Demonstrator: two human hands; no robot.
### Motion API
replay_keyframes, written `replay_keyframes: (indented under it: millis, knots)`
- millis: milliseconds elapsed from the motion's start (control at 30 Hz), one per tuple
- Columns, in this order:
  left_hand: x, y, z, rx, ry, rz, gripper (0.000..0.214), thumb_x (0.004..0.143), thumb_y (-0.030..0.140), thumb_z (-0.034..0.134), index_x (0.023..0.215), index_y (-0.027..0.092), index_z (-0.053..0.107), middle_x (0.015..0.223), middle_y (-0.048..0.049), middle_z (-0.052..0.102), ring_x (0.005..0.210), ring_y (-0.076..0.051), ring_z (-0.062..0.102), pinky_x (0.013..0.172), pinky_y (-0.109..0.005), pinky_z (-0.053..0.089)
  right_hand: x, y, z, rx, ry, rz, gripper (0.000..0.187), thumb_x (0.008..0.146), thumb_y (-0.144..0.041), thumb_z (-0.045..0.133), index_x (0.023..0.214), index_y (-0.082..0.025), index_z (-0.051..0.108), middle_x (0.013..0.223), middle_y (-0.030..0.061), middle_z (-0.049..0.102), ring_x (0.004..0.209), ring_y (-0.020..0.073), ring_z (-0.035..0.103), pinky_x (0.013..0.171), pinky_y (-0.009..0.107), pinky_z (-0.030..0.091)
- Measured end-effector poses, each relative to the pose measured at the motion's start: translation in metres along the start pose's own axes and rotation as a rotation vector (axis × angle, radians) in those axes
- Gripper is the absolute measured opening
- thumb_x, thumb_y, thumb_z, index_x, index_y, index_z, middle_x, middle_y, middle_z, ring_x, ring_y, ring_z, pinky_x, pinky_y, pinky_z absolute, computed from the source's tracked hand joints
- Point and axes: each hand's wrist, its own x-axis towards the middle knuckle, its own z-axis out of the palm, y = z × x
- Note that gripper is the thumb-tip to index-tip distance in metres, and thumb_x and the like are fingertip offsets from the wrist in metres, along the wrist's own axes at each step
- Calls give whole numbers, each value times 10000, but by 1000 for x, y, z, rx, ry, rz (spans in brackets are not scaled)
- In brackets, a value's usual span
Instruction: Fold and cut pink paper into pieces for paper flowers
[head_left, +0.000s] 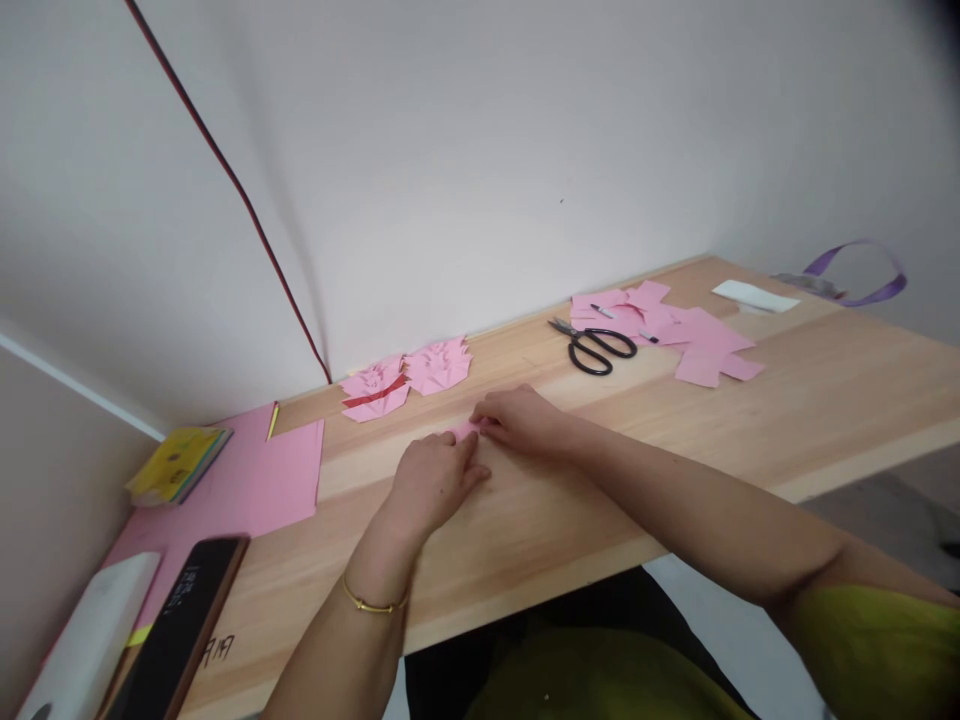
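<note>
Both hands press flat at mid-tabletop: left hand (433,480) and right hand (525,418) pin a small pink paper piece (465,431) between their fingertips. Black scissors (596,346) lie well apart, toward the far edge.

White walls (465,150), wooden table (825,400), grey floor (892,500)

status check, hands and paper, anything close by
Left hand and right hand both pressing small pink paper piece flat on wooden desk. Folded pink pieces behind, apart.
</note>
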Motion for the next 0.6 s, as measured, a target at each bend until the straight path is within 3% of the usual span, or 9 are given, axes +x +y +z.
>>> replay_keyframes:
  millis: [333,600]
  knots:
    - [-8,-7,-6,39,-31,-102,326,878,439,415,828,211,642,832,-91,673,765,-247,619,646,-336,386,0,-6,-5,-14,-34,22,247,888,-259,466,1038,-198,652,1066,72,681,993,195,596,834,293,347]
    - [-11,-7,-14,-46,-78,-199,363,877,436,415,730,200,649,810,-85,676,766,-243,617,629,-329,381,-1,-5,-5,-16,-29,16,246,896,-276,462,1031,-198,652,1048,69,684,983,194,600,831,292,347]
